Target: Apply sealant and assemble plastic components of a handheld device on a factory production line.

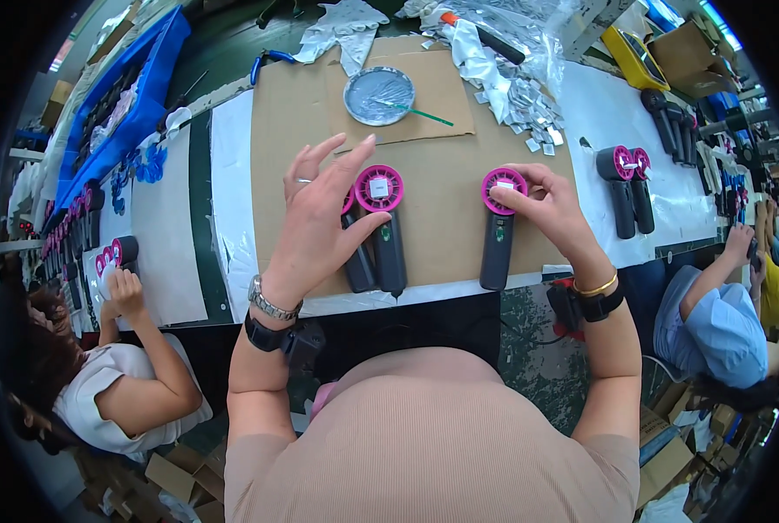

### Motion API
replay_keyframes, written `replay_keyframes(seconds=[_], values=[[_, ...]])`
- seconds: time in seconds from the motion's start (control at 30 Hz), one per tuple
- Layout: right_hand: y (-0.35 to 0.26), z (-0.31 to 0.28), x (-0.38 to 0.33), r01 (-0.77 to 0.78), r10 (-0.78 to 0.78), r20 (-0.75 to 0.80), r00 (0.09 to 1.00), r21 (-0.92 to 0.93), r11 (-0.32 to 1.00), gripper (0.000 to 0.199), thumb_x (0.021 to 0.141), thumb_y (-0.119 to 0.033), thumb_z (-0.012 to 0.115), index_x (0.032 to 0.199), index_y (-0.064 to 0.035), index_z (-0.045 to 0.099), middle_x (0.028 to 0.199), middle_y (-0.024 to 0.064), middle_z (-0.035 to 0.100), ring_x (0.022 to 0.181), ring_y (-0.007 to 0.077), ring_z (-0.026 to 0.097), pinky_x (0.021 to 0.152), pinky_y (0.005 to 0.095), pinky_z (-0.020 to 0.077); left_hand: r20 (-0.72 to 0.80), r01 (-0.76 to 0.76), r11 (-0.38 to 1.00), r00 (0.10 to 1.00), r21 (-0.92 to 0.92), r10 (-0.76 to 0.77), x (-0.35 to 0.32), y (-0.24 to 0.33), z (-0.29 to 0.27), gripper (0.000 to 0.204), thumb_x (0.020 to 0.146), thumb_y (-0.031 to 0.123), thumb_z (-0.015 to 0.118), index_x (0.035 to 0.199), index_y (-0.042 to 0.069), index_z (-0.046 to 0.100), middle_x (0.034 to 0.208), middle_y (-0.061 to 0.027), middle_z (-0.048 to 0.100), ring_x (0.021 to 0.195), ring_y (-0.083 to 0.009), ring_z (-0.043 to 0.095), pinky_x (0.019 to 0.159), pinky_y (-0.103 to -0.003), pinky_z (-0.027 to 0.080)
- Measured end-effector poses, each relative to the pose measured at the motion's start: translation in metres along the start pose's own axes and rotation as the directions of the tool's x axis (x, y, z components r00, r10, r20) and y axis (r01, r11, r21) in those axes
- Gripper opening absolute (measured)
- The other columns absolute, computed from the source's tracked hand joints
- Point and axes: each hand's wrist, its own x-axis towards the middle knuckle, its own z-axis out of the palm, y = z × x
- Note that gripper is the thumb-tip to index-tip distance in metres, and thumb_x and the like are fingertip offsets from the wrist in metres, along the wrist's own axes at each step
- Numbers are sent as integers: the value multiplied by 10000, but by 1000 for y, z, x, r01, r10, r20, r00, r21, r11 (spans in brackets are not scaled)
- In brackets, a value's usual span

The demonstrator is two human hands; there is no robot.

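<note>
Two dark handheld fans with pink round heads lie side by side on the cardboard, left of centre. The nearer one to the middle, a handheld fan [391,253], has a small white square on its head. My left hand [318,209] hovers over the other fan [360,267] and partly hides it, fingers spread, thumb tip by the first fan's neck. To the right, my right hand [546,205] grips the head of a third fan [497,253]. Its thumb presses on the white square at the hub, and its fingers curl around the pink rim.
A round grey dish [379,94] with a green stick [424,114] sits on a cardboard sheet [442,78]. Behind right lie many small square pieces [533,109]. More fans [623,192] stand at right. Blue bin [137,105] is far left; co-workers [137,375] sit on both sides.
</note>
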Motion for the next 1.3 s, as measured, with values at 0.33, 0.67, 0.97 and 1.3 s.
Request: replay_keyframes(seconds=[0.33, 0.67, 0.97, 1.3], values=[[-34, 85, -49, 431, -436, -88, 896, -67, 900, 816, 913, -123, 946, 1619, -4, 555, 1504, 145, 676, 1331, 226, 688, 1073, 351, 589, 53, -126, 991, 991, 42, 124, -2, 14, -10, 959, 871, 298, 933, 1693, 110, 474, 1318, -8, 790, 1339, -194, 684, 1330, -622, 111], [-39, 107, -45, 151, -200, 110, 974, 347, 925, 804, 945, -143, 926, 1599, 66, 508, 1453, 173, 694, 1327, 232, 693, 1139, 409, 586, -68, -335, 939, 938, 77, 340, -18, 47, -8, 814, 880, 265, 922, 1594, 90, 573, 1302, 19, 780, 1222, -190, 743, 1327, -637, 174], [-13, 121, -55, 486, -457, -166, 874, 268, 832, 471, 776, -317, 953, 1077, 6, 787, 893, 152, 775, 803, 210, 734, 744, 374, 582, 89, 124, 594, 992, -795, -87, -36, 91, -3, 735, 1034, 149, 828, 1679, -2, 509, 1570, -158, 652, 1407, -270, 620, 1197, -400, 488], [22, 113, -91, 567, -463, -399, 791, 197, 800, 435, 746, -336, 958, 917, 17, 770, 748, 129, 732, 692, 218, 713, 679, 384, 563, 606, 501, 674, 789, -542, -99, -21, 118, 1, 707, 1042, 120, 815, 1677, 18, 522, 1472, -172, 695, 1247, -223, 691, 1065, -349, 562]])
